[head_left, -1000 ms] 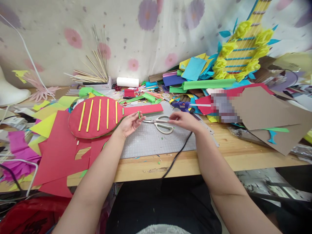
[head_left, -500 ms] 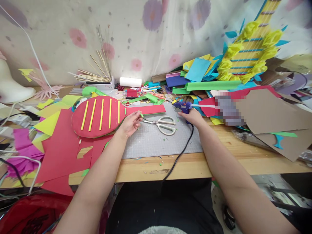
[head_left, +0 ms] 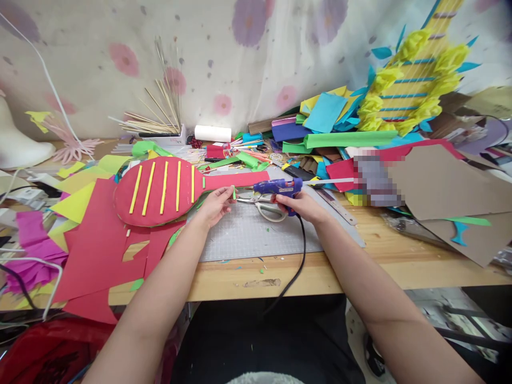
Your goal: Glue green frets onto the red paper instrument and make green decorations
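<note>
Between thumb and fingertips, my left hand (head_left: 218,207) pinches a short green strip (head_left: 234,192). My right hand (head_left: 298,205) is wrapped round the handle of a blue hot glue gun (head_left: 278,186), whose nozzle points left toward the strip, with a gap between them. A pale glue stick (head_left: 330,181) sticks out of its back. Left of my hands lies a red guitar-shaped cutout (head_left: 152,192) with several yellow strips across its body and one green strip at the base of its neck. Scissors (head_left: 270,213) lie under the glue gun, partly hidden by it and my right hand.
A grey cutting mat (head_left: 248,242) covers the table's middle, with a metal ruler (head_left: 338,207) on its right. Red paper sheets (head_left: 94,250) lie at left. Coloured scraps and a yellow guitar model (head_left: 408,88) stand at the back right. The gun's black cord (head_left: 298,269) hangs over the front edge.
My right hand has brought the glue gun left, over the scissors and close to my left hand. The ruler has come into sight. My left hand still pinches the green strip, now more upright.
</note>
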`<state>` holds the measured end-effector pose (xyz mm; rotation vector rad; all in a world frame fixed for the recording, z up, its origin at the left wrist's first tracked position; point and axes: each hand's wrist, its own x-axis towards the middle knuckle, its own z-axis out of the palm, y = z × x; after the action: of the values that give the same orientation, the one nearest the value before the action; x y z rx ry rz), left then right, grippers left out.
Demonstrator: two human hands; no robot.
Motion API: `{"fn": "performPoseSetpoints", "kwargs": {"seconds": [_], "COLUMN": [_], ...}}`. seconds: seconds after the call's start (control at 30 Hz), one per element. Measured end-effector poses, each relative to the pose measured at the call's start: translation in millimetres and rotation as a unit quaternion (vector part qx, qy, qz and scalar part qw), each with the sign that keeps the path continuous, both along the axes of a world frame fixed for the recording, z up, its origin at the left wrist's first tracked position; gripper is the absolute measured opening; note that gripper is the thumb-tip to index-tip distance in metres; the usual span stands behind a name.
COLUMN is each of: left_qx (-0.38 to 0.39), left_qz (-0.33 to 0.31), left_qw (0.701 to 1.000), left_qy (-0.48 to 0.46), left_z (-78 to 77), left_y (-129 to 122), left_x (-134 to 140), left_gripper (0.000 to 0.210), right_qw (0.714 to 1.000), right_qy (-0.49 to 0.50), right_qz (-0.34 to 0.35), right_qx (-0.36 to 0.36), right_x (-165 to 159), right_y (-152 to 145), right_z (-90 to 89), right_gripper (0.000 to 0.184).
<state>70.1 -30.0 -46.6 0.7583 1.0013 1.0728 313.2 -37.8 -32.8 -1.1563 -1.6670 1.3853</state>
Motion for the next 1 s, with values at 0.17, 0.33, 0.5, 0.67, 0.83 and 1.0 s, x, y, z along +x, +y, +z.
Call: {"fn": "performPoseSetpoints", "kwargs": {"seconds": [0.17,0.33,0.5,0.67,0.83,1.0], "left_qx": [-0.013,-0.023,-0.029,-0.020,-0.022,-0.024], "left_qz": [0.010,0.011,0.009,0.001,-0.002,-0.008], "left_qw": [1.000,0.999,0.999,1.000,1.000,0.999], "left_qy": [-0.019,-0.024,-0.020,-0.018,-0.018,-0.020], "left_z": [0.0,1.2,0.9,0.0,-0.1,0.9], "left_y": [1,1,0,1,1,0], "left_x": [-1,1,2,2,1,2], "left_gripper": [0.028,0.026,0.024,0.024,0.025,0.026], "right_qw": [0.999,0.998,0.999,0.999,0.999,0.999], "right_qy": [-0.042,-0.056,-0.043,-0.036,-0.037,-0.037], "right_qz": [0.006,-0.003,0.007,0.008,0.011,0.012], "right_qx": [0.010,0.019,0.015,0.009,0.012,0.019], "right_x": [-15,-16,-18,-20,-19,-18], "right_y": [-4,-4,-4,-4,-3,-1], "right_z": [-1.3,-1.3,-0.6,-1.4,-3.5,-7.2], "right_gripper": [0.047,0.050,0.048,0.047,0.047,0.047]}}
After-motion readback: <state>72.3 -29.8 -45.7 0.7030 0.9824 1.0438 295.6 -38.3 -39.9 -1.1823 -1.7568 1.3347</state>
